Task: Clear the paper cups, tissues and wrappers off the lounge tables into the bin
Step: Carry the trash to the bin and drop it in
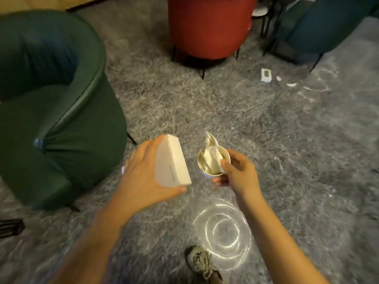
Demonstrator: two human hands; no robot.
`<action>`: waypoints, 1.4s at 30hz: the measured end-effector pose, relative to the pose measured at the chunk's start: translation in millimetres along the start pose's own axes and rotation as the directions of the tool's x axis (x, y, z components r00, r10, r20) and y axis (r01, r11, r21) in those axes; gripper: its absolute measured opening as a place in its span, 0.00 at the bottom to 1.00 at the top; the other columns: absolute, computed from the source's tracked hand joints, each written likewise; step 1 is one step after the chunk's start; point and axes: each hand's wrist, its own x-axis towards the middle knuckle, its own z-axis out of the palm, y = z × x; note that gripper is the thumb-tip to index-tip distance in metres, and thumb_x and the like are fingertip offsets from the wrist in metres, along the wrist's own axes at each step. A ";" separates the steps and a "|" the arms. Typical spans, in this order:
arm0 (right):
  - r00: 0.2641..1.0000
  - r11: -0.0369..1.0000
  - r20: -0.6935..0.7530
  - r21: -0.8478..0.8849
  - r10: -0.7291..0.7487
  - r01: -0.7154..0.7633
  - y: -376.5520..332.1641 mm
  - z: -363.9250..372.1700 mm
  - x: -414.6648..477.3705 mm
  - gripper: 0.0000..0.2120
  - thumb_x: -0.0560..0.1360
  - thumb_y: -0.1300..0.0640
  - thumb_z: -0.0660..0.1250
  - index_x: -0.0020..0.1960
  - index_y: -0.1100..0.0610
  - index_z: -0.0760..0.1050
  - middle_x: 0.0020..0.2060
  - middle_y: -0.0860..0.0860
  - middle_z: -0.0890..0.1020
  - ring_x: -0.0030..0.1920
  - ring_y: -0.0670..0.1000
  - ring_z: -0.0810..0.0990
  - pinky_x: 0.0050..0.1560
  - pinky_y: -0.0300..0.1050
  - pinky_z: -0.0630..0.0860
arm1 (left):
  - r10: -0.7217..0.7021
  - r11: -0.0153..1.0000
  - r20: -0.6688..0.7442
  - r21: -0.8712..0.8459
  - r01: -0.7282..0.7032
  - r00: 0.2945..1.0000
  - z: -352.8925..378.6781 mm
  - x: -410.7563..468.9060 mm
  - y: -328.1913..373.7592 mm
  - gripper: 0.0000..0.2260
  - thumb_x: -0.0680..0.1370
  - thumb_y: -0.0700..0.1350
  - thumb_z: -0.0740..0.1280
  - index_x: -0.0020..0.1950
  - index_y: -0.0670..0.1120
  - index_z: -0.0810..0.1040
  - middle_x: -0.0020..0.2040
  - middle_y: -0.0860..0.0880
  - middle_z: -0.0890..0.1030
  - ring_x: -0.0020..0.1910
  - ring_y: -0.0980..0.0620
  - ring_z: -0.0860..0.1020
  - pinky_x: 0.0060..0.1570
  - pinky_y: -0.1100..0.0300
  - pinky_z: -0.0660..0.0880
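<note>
Over the grey shag carpet (184, 99), in the head view, the carrying step looked to be in hand: both hands were loaded and no bin was in sight. The left hand (141, 177) gripped a flat white cardboard box (172, 160), fingers over its far edge and thumb under its near corner. The right hand (240, 171) held a paper cup (207, 174) from its right side, thumb hooked over the rim and pinning a crumpled tissue (210, 158) stuffed inside, fingers curled beneath the base. Cup and box sat just apart, between the two hands. Next, I judged, came finding the bin and tipping both in, thumb kept on the tissue so it would not drop out. Well beyond the right hand, a small white packet (266, 75) and scraps (291, 85) lay near a blue chair (328, 23), probably work for another trip.
</note>
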 end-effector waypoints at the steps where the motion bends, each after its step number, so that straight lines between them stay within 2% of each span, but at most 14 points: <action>1: 0.999 0.999 -0.043 0.029 -0.020 0.021 -20.8 -14.7 -7.3 0.11 0.78 0.66 0.58 0.56 0.56 0.74 0.50 0.58 0.80 0.22 0.51 0.78 0.23 0.40 0.75 | 0.054 0.999 0.011 -0.003 -0.054 0.999 -11.3 9.3 22.4 0.54 0.54 0.65 0.73 0.74 0.57 0.52 0.69 0.54 0.61 0.68 0.52 0.61 0.66 0.50 0.62; 5: 0.972 0.984 -0.208 0.114 -0.113 0.139 -92.5 -86.8 -37.9 0.11 0.78 0.66 0.58 0.51 0.55 0.75 0.42 0.57 0.81 0.22 0.50 0.78 0.24 0.39 0.75 | 0.239 0.971 0.045 -0.007 -0.239 0.970 -33.7 45.5 121.5 0.52 0.57 0.63 0.75 0.75 0.56 0.52 0.72 0.53 0.58 0.70 0.51 0.58 0.68 0.48 0.60; 9: 0.892 0.956 -0.430 0.177 -0.140 0.236 -143.2 -184.8 -69.9 0.08 0.78 0.65 0.58 0.49 0.56 0.74 0.36 0.54 0.80 0.21 0.49 0.78 0.22 0.37 0.74 | 0.440 0.897 0.082 -0.076 -0.435 0.894 -15.4 75.0 238.3 0.50 0.58 0.60 0.77 0.74 0.57 0.53 0.71 0.53 0.59 0.70 0.51 0.59 0.68 0.47 0.60; 14: 0.715 0.923 -0.692 0.206 -0.098 0.325 -174.8 -342.8 -125.9 0.06 0.78 0.61 0.62 0.53 0.60 0.74 0.36 0.56 0.81 0.24 0.49 0.79 0.24 0.37 0.74 | 0.657 0.753 0.166 -0.186 -0.631 0.735 61.3 83.2 408.3 0.51 0.58 0.61 0.76 0.74 0.57 0.52 0.69 0.51 0.61 0.69 0.49 0.61 0.67 0.49 0.61; 19: 0.491 0.895 -0.870 0.188 -0.038 0.404 -179.9 -513.3 -202.2 0.07 0.78 0.63 0.62 0.55 0.62 0.73 0.37 0.57 0.80 0.23 0.49 0.79 0.23 0.37 0.74 | 0.820 0.572 0.245 -0.354 -0.740 0.516 178.4 49.1 580.3 0.49 0.58 0.59 0.77 0.73 0.58 0.54 0.67 0.51 0.64 0.67 0.48 0.64 0.66 0.48 0.64; 23: 0.298 0.904 -0.954 0.148 0.023 0.402 -165.1 -632.7 -269.7 0.11 0.77 0.67 0.59 0.57 0.63 0.74 0.36 0.58 0.79 0.22 0.50 0.78 0.23 0.38 0.74 | 0.894 0.444 0.305 -0.510 -0.737 0.327 270.8 6.4 703.0 0.48 0.59 0.58 0.78 0.73 0.58 0.56 0.66 0.51 0.65 0.66 0.49 0.65 0.65 0.49 0.66; 26: 0.125 0.909 -0.989 0.124 0.080 0.398 -147.8 -706.3 -316.7 0.11 0.76 0.67 0.58 0.56 0.62 0.74 0.39 0.58 0.80 0.24 0.51 0.79 0.24 0.39 0.76 | 0.932 0.343 0.314 -0.605 -0.719 0.180 333.8 -26.5 783.5 0.46 0.60 0.56 0.78 0.73 0.57 0.57 0.67 0.52 0.65 0.67 0.51 0.63 0.64 0.51 0.65; 29: -0.025 0.905 -0.987 0.134 0.158 0.404 -127.7 -772.0 -356.3 0.09 0.76 0.64 0.60 0.55 0.60 0.74 0.41 0.59 0.81 0.26 0.51 0.81 0.25 0.38 0.76 | 0.947 0.260 0.321 -0.710 -0.654 0.027 395.6 -59.7 856.0 0.41 0.61 0.54 0.78 0.67 0.64 0.59 0.60 0.62 0.64 0.64 0.55 0.63 0.58 0.54 0.65; 31: -0.110 0.899 -0.971 0.150 0.213 0.411 -114.2 -815.9 -377.2 0.08 0.77 0.63 0.60 0.55 0.59 0.74 0.41 0.60 0.82 0.26 0.51 0.81 0.24 0.38 0.75 | 0.949 0.204 0.308 -0.767 -0.609 -0.071 438.2 -80.9 903.2 0.40 0.61 0.54 0.79 0.64 0.68 0.58 0.57 0.65 0.63 0.62 0.59 0.62 0.56 0.57 0.63; 37: -0.334 0.897 -0.898 0.129 0.286 0.422 -93.6 -958.4 -413.3 0.10 0.77 0.65 0.57 0.55 0.59 0.74 0.38 0.61 0.81 0.26 0.51 0.81 0.25 0.39 0.77 | 0.911 0.098 0.284 -0.854 -0.511 -0.299 569.1 -128.5 1051.8 0.42 0.61 0.57 0.78 0.67 0.67 0.57 0.63 0.61 0.62 0.64 0.57 0.62 0.57 0.57 0.63; 39: -0.394 0.886 -0.864 0.119 0.315 0.448 -94.6 -1009.5 -420.4 0.10 0.77 0.65 0.57 0.55 0.59 0.73 0.37 0.61 0.81 0.26 0.50 0.81 0.24 0.39 0.76 | 0.895 0.049 0.246 -0.884 -0.465 -0.373 607.4 -140.4 1104.0 0.40 0.60 0.57 0.77 0.63 0.70 0.55 0.62 0.62 0.61 0.62 0.60 0.61 0.56 0.58 0.62; 42: -0.462 0.871 -0.814 0.105 0.353 0.480 -96.4 -1084.2 -430.6 0.08 0.78 0.64 0.58 0.54 0.58 0.73 0.35 0.61 0.82 0.25 0.50 0.81 0.23 0.38 0.75 | 0.860 0.034 0.245 -0.903 -0.429 -0.447 664.7 -163.6 1183.3 0.42 0.60 0.58 0.77 0.66 0.68 0.56 0.61 0.64 0.60 0.64 0.59 0.61 0.58 0.57 0.62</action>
